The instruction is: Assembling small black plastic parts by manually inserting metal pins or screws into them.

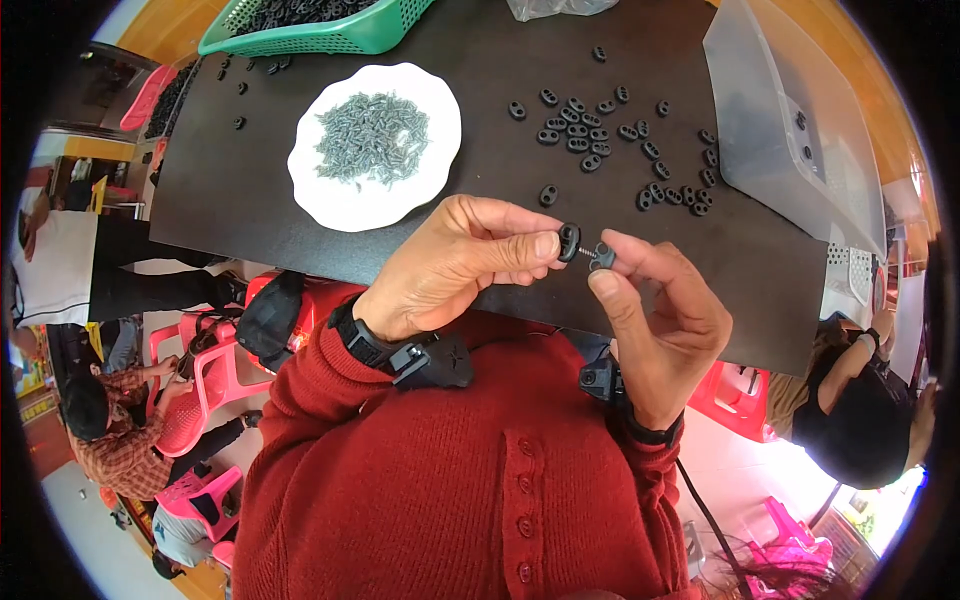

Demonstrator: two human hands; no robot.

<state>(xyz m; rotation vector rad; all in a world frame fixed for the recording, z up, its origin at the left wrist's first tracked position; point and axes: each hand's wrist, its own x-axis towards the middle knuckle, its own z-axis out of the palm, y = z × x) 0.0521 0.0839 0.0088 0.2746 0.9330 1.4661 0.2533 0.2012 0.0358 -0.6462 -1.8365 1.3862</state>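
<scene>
My left hand [465,255] pinches a black oval cord lock piece [569,242] between thumb and fingers, above the table's near edge. Facing it, my right hand [668,322] grips a dark grey two-holed cord lock piece [602,257] between thumb and forefinger. A small metal spring [587,252] spans the short gap between the two pieces. Beyond my left hand, a scalloped white plate [325,205] bears a pile of small springs [372,138]. Many black two-holed pieces [577,130] lie scattered on the dark table [490,150], past my hands.
A green basket [370,35] full of black parts stands at the far left. At the right is a translucent plastic bin [770,180] with a few black pieces. A clear bag [560,8] lies at the far edge. Other people sit or stand at both sides.
</scene>
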